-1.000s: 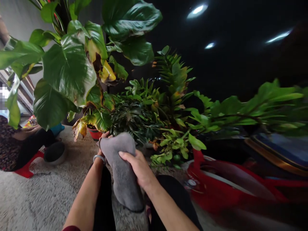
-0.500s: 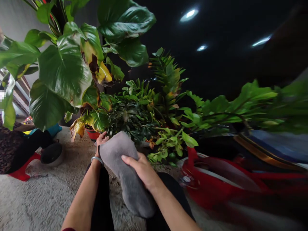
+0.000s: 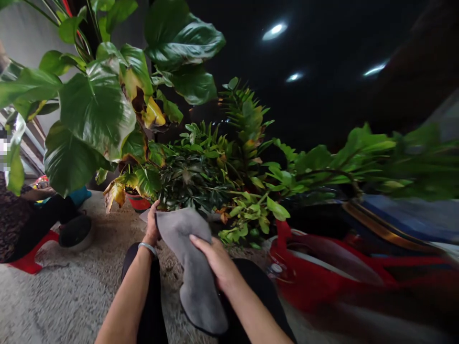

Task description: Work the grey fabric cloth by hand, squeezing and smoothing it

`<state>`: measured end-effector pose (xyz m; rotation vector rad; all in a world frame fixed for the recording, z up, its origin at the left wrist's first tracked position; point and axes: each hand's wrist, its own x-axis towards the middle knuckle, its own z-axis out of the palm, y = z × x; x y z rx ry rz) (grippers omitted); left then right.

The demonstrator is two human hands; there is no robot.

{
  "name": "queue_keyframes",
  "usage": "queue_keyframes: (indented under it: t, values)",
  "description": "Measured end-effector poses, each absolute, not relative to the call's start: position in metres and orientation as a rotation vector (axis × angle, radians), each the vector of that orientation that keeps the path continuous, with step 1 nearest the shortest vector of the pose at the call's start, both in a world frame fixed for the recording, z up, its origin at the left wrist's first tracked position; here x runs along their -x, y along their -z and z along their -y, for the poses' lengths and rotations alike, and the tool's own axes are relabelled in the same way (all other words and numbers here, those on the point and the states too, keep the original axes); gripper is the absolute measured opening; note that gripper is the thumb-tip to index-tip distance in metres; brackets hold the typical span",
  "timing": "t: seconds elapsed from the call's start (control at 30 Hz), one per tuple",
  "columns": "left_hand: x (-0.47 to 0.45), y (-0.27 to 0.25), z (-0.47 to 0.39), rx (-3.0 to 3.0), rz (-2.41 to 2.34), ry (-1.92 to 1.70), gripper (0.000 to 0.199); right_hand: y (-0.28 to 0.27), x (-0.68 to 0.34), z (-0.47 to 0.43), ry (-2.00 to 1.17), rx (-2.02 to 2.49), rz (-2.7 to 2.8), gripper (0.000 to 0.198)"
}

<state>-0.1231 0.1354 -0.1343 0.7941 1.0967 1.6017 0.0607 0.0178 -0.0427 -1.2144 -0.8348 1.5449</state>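
A grey plush cloth piece [image 3: 188,267] with a curved, narrow-waisted outline and a dark edge hangs in front of me, above my knees. My right hand [image 3: 215,260] grips its right side, thumb on the front face and the other fingers hidden behind. At the upper left edge, my left hand [image 3: 152,227] holds the same cloth, with most of its fingers out of sight. A silvery bangle [image 3: 147,247] circles my left wrist. A small grey tip [image 3: 144,216] shows just left of that hand; whether it belongs to the cloth I cannot tell.
Leafy potted plants [image 3: 193,177] stand close beyond my hands, with large leaves [image 3: 95,102] at upper left. A red bag [image 3: 304,272] lies to the right. On the left, a person sits on a red stool [image 3: 34,255] beside a dark bucket [image 3: 76,231].
Both hands have shifted slightly right with the cloth, and its upper part is a little lower. The left hand has turned, its thumb now pointing up. The view has swung slightly.
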Motion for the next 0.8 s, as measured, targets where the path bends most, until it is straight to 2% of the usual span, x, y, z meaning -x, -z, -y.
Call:
queue_keyframes:
  t: [0.07, 0.13, 0.27, 0.37, 0.43, 0.53, 0.6, 0.7, 0.8]
  values:
    - [0.118, 0.137, -0.137, -0.786, -1.092, -1.673, 0.058, 0.018, -0.087, -0.025, -1.437, 1.143, 0.764, 0.046]
    - [0.112, 0.139, -0.135, -0.810, -1.090, -1.674, 0.051, -0.005, -0.105, -0.047, -1.321, 1.058, 0.638, 0.048]
    - [0.102, 0.142, -0.128, -0.892, -1.072, -1.486, 0.030, 0.000, -0.104, -0.079, -1.450, 1.068, 0.406, 0.028]
    - [0.098, 0.143, -0.126, -0.958, -0.991, -1.340, 0.041, 0.035, -0.086, -0.054, -1.620, 1.208, 0.391, 0.022]
    - [0.097, 0.144, -0.127, -0.984, -0.944, -1.246, 0.050, 0.049, -0.080, -0.025, -1.622, 1.199, 0.488, 0.028]
    - [0.097, 0.147, -0.130, -0.997, -0.907, -1.189, 0.054, 0.034, -0.089, -0.004, -1.565, 1.149, 0.565, 0.043]
    - [0.098, 0.149, -0.131, -0.984, -0.929, -1.193, 0.059, 0.009, -0.100, -0.017, -1.457, 1.056, 0.528, 0.045]
    - [0.100, 0.149, -0.130, -0.937, -0.990, -1.223, 0.066, -0.014, -0.106, -0.059, -1.390, 0.920, 0.377, 0.033]
    - [0.102, 0.146, -0.126, -0.906, -1.003, -1.227, 0.068, 0.009, -0.089, -0.076, -1.561, 1.023, 0.226, 0.013]
